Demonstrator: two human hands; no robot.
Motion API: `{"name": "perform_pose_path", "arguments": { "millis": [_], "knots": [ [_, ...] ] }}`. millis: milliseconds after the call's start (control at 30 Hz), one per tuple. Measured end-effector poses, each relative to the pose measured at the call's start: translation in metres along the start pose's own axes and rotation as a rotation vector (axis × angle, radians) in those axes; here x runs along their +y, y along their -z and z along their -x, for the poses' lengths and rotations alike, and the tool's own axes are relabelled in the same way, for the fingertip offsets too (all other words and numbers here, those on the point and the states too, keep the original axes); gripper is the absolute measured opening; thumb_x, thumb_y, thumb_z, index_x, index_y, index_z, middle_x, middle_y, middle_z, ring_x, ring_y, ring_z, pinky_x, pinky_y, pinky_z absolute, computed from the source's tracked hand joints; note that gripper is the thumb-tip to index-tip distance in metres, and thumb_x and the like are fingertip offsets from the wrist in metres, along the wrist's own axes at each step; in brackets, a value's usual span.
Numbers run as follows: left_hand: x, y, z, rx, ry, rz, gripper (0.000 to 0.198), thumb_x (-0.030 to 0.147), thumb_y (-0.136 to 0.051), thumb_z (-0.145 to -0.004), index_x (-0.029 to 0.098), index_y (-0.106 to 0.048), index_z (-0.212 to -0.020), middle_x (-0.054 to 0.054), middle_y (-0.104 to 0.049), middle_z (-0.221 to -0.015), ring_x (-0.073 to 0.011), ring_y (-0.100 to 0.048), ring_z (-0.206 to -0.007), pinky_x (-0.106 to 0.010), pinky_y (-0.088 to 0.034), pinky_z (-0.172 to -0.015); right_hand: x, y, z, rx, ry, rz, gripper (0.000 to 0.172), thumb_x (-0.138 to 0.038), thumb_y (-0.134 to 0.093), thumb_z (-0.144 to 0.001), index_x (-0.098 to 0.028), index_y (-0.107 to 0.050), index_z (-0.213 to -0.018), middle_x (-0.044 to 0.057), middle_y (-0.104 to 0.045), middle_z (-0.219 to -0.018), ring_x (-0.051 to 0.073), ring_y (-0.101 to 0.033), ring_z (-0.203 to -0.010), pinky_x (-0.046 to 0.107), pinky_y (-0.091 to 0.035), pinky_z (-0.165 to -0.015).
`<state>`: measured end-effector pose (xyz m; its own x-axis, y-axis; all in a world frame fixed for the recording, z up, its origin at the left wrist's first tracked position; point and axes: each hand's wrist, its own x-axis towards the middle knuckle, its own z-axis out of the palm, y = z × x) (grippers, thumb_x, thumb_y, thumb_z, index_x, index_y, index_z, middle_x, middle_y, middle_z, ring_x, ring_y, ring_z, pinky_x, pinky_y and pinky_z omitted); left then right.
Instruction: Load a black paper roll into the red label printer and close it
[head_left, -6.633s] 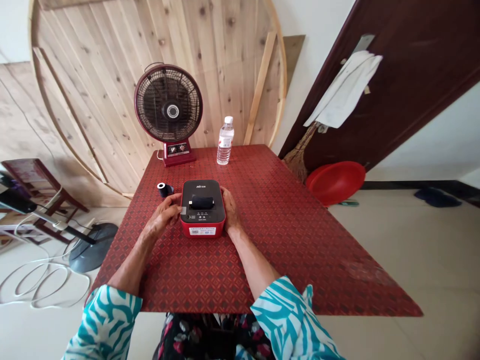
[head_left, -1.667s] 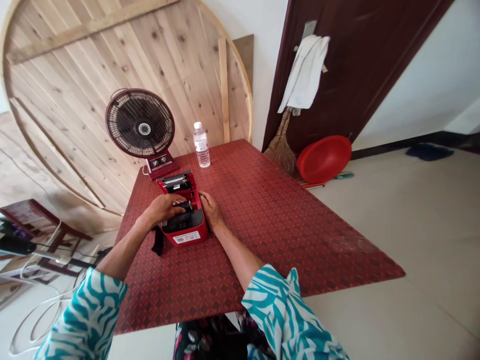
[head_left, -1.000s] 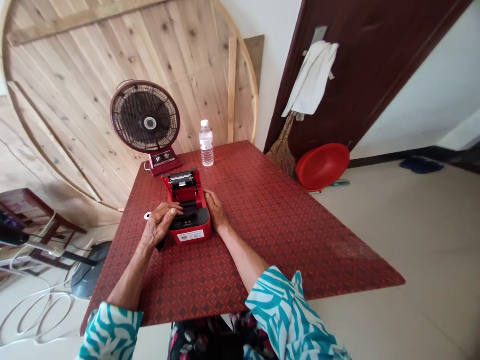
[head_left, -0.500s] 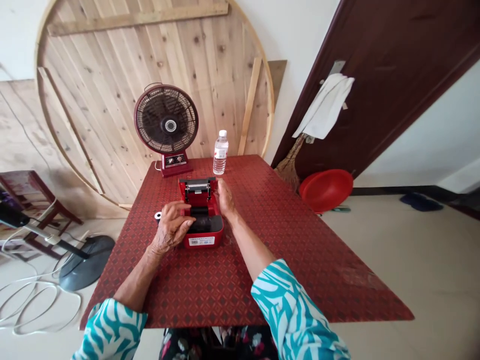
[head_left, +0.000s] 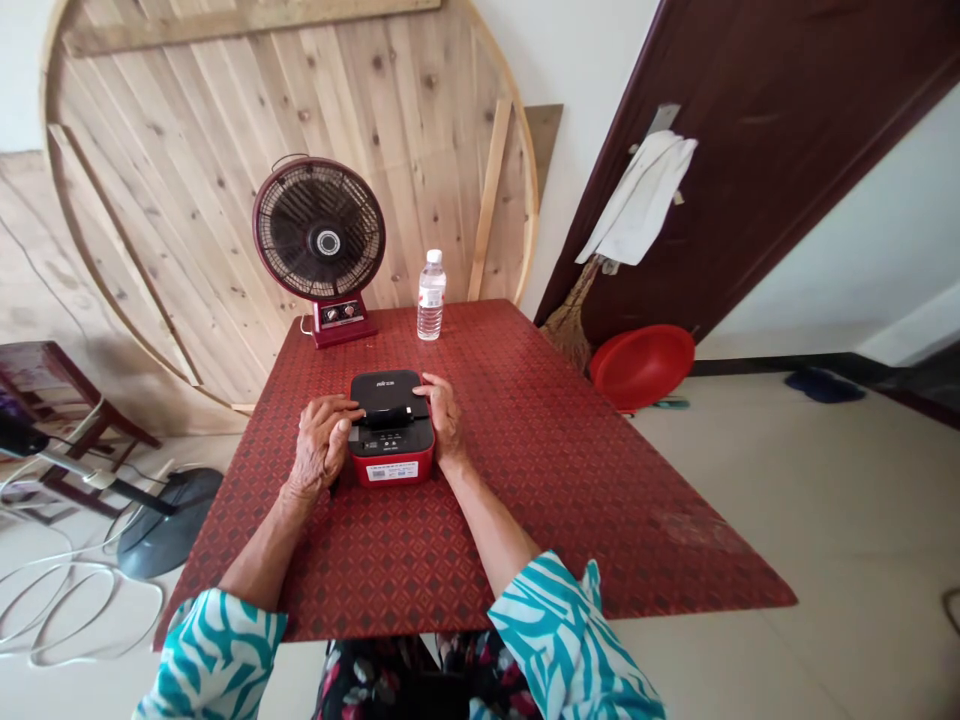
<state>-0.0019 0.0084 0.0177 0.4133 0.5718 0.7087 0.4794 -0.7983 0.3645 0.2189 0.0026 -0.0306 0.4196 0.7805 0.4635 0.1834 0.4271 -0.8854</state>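
Note:
A small red machine with a black top (head_left: 392, 435) sits on the red patterned table (head_left: 525, 520), its lid down. Across its top lies a dark roll-like piece (head_left: 387, 416), glossy black. My left hand (head_left: 322, 440) rests at the machine's left side, fingertips reaching the left end of the dark piece, fingers bent but apart. On the right side, my right hand (head_left: 444, 415) lies against the casing, fingers spread, with the fingertips at the lid's right edge.
A dark red fan (head_left: 321, 240) and a water bottle (head_left: 430, 296) stand at the table's back. Right of the table are a red basin (head_left: 645, 366) and a straw broom (head_left: 570, 325). A stand base (head_left: 169, 522) and loose cable lie on the left floor.
The machine's lid has gone from raised to down, covering the inside. My right hand has moved to the lid's right edge. The view has shifted slightly.

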Motion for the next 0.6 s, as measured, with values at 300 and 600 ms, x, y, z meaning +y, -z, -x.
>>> {"name": "perform_pose_path", "arguments": {
  "millis": [300, 600],
  "knots": [
    [-0.002, -0.002, 0.004, -0.007, 0.108, 0.139, 0.054, 0.051, -0.033, -0.103, 0.022, -0.078, -0.102, -0.009, -0.075, -0.110, -0.0267, -0.058, -0.118, -0.048, -0.039, -0.107, 0.001, 0.003, 0.003, -0.011, 0.022, -0.008, 0.050, -0.063, -0.038, -0.095, -0.026, -0.071, -0.087, 0.006, -0.062, -0.127, 0.022, -0.056, -0.127, 0.042, -0.040, -0.116],
    [-0.002, 0.012, -0.004, 0.066, 0.642, 0.641, 0.050, 0.044, -0.073, -0.076, 0.016, -0.068, -0.117, -0.006, -0.070, -0.098, -0.0178, -0.063, -0.083, -0.030, -0.049, -0.076, 0.017, -0.004, 0.004, 0.020, -0.305, -0.296, 0.065, -0.071, -0.047, -0.086, -0.023, -0.057, -0.129, 0.010, -0.068, -0.128, 0.026, -0.064, -0.117, 0.047, -0.050, -0.105]
  ]
}}
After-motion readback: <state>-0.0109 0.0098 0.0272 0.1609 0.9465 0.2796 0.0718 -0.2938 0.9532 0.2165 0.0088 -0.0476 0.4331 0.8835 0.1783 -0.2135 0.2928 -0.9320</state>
